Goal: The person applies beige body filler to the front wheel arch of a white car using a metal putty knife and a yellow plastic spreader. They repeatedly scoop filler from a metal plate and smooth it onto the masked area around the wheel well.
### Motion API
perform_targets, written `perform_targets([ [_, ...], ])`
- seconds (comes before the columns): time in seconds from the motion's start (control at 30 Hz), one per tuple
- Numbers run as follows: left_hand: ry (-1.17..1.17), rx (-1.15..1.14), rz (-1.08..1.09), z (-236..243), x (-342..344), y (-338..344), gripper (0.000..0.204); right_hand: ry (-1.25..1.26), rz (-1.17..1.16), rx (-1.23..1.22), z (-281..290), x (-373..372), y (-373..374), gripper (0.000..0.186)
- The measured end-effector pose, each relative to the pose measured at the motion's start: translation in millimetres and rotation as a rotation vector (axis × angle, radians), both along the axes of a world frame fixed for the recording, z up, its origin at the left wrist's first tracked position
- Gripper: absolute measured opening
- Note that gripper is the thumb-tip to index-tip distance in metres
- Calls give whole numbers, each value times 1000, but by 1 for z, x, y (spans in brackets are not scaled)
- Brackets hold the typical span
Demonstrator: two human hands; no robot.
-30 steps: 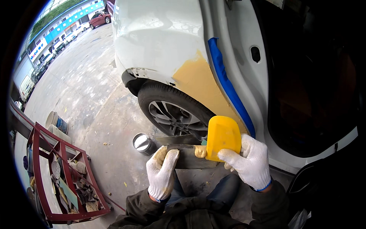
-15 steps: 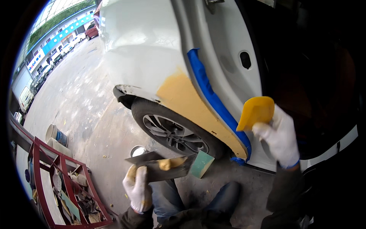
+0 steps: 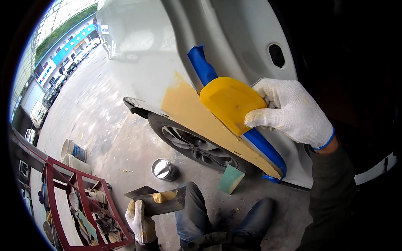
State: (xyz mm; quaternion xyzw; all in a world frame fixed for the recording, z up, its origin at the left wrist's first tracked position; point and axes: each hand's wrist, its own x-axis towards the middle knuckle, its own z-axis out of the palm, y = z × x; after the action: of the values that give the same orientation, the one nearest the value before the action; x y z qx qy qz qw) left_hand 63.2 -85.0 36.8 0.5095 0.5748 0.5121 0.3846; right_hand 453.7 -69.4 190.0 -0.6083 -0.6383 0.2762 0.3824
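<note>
In my right hand (image 3: 293, 109), gloved in white, is a yellow plastic spreader (image 3: 228, 100), pinched between thumb and fingers. It covers part of the blue masking tape (image 3: 268, 149) and the edge of the tan filler patch (image 3: 188, 105) on the white car body panel (image 3: 138, 54); I cannot tell whether its edge touches. Low on the left, my gloved left hand (image 3: 141, 222) grips a dark flat putty plate (image 3: 173, 204). A lump of tan putty (image 3: 163, 196) sits on the plate, and a second dark flat piece (image 3: 142, 191) shows behind it.
Below the wheel arch is the car's wheel (image 3: 197, 144). An open tin (image 3: 163, 169) and a green sheet (image 3: 231, 179) are on the concrete floor. At left stand a red metal rack (image 3: 79, 184) of tools and two buckets (image 3: 75, 150).
My right hand has brought the spreader left and upward over the tape and filler edge. My left hand, with the putty plate, has dropped lower and slightly left.
</note>
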Motion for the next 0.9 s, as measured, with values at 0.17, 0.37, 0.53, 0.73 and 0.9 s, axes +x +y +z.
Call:
perform_targets([
  [0.17,-5,18,23,-3,-5,1,27,50,6,22,-4,0,4,29],
  [0.37,51,51,-34,-2,-5,3,25,357,-27,48,7,9,-22,24],
  [0.53,-92,-14,-94,-3,-2,8,21,284,115,409,-25,16,-40,24],
  [0.73,159,116,-199,-16,-9,9,21,301,131,363,-37,15,-66,27],
  [0.9,-173,-96,-180,-13,-6,3,26,439,-221,67,-19,-10,-62,26],
])
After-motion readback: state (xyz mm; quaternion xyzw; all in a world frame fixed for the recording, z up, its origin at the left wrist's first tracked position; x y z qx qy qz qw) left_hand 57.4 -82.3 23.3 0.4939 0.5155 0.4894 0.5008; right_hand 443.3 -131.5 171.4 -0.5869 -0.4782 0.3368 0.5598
